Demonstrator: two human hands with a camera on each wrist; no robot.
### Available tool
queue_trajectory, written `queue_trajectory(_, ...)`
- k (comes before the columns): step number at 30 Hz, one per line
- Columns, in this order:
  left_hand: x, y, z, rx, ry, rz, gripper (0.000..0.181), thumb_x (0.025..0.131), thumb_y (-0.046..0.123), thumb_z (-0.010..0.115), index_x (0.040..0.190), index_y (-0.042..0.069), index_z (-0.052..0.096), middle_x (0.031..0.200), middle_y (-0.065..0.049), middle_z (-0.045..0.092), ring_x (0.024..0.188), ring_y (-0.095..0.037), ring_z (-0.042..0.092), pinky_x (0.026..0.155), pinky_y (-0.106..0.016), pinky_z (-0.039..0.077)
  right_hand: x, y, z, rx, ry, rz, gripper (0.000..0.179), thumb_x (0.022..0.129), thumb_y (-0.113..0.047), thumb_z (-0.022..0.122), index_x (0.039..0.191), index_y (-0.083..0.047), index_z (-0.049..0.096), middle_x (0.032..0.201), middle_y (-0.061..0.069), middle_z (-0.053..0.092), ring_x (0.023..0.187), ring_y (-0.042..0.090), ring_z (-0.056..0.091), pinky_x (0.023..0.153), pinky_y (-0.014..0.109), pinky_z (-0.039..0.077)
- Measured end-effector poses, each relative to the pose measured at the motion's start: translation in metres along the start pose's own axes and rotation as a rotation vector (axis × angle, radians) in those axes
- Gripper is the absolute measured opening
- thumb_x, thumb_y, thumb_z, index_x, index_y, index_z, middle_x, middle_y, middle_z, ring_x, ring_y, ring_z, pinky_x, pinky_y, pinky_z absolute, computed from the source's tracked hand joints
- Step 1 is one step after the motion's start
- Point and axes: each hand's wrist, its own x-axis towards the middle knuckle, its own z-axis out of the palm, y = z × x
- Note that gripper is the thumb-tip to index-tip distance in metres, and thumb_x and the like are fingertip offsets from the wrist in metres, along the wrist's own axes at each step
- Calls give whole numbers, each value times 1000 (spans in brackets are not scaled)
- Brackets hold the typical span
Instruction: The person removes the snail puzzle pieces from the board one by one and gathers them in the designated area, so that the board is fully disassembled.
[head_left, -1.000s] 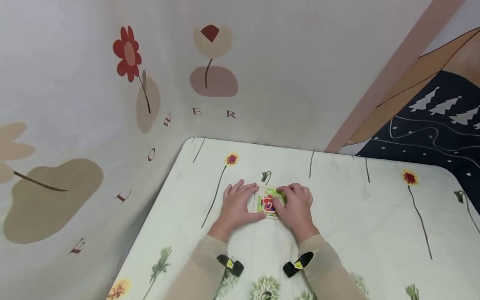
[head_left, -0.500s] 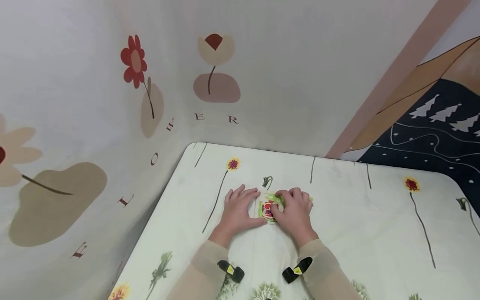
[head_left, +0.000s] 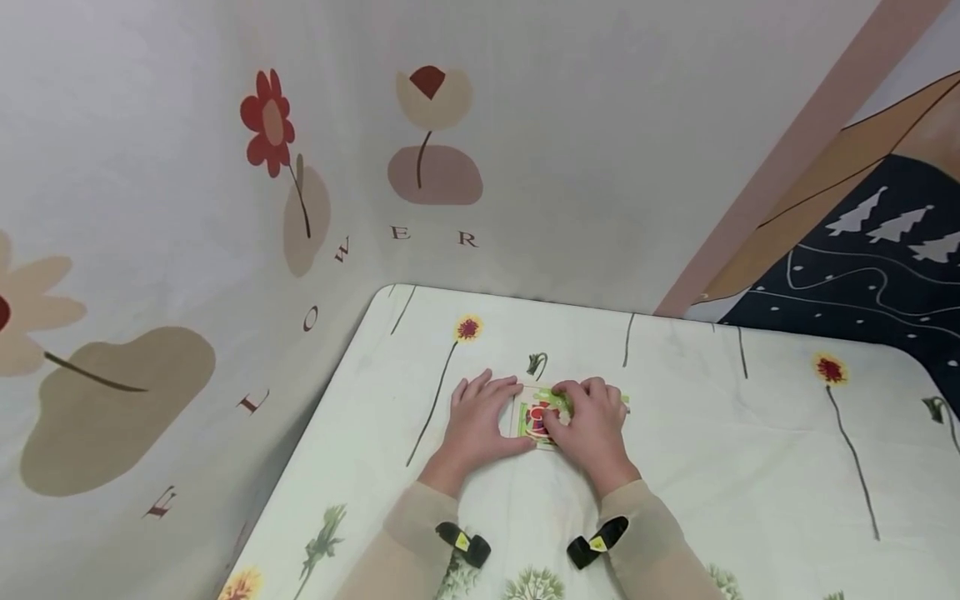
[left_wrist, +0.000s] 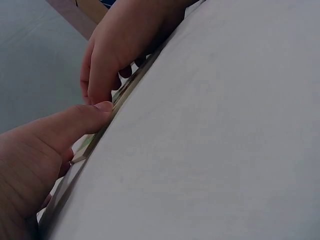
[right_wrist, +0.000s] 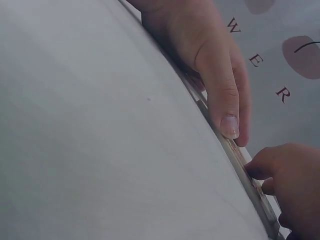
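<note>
Head view: small picture board (head_left: 531,410) flat on the table, between left hand (head_left: 480,421) and right hand (head_left: 592,427), red and green print facing up. Pale, slim edge by the left thumb in the left wrist view. By judgement thin wood or thick card: light, stiff, not very fragile, perhaps apt to slide on cloth. Best hold, probably: near and far edges, 2 opposite sides, off the print.

Left hand: fingers extended and spread at the board's left, thumb laid along the near edge; bracing, not clenched. Right hand: thumb and fingers bent down over the right part, gripping the board there. Loose piece within that grip: cannot tell. Green sliver (head_left: 625,400) just past the right hand's outer side; same board or separate, cannot tell.

Under the hands: white flowered tablecloth (head_left: 720,467). Behind each hand: 1 black wrist strap (head_left: 476,552) with yellow label (head_left: 462,542), too small to read. On the board: no legible words. Beyond the left hand, along the wall (head_left: 585,150): 6 dark red capitals (head_left: 401,232), F L O W E R. Brands: none legible.
</note>
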Motion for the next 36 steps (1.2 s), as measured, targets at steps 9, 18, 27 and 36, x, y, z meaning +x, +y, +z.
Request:
queue_trajectory(9, 1, -2, 3, 25, 1, 3, 88, 80, 65, 83, 152, 20, 60, 161, 3, 51, 157, -33, 29, 124, -64, 16, 1, 3, 1, 48, 44, -72, 35, 90, -28, 83, 120, -16, 72, 128, 10, 57, 127, 40, 40, 108, 64, 24)
queue_trajectory(18, 0, -1, 2, 21, 21, 20, 87, 79, 63, 85, 150, 18, 62, 159, 1, 54, 156, -35, 32, 122, -66, 18, 1, 5, 4, 83, 90, -157, 29, 89, -21, 86, 115, -15, 75, 124, 3, 75, 122, 36, 47, 103, 59, 28)
queue_trajectory(27, 1, 0, 1, 25, -7, -3, 88, 80, 64, 84, 152, 20, 60, 161, 3, 51, 157, -33, 29, 124, -65, 16, 3, 1, 2, 24, 37, -113, 31, 97, -29, 78, 124, -13, 78, 128, 8, 62, 120, 36, 46, 99, 56, 30)
queue_trajectory(36, 0, 2, -2, 20, -13, -7, 88, 80, 64, 84, 153, 21, 60, 162, 2, 51, 158, -34, 29, 124, -65, 15, 5, -5, -4, -12, -23, -53, 32, 96, -29, 77, 124, -13, 76, 126, 9, 58, 122, 37, 45, 101, 59, 31)
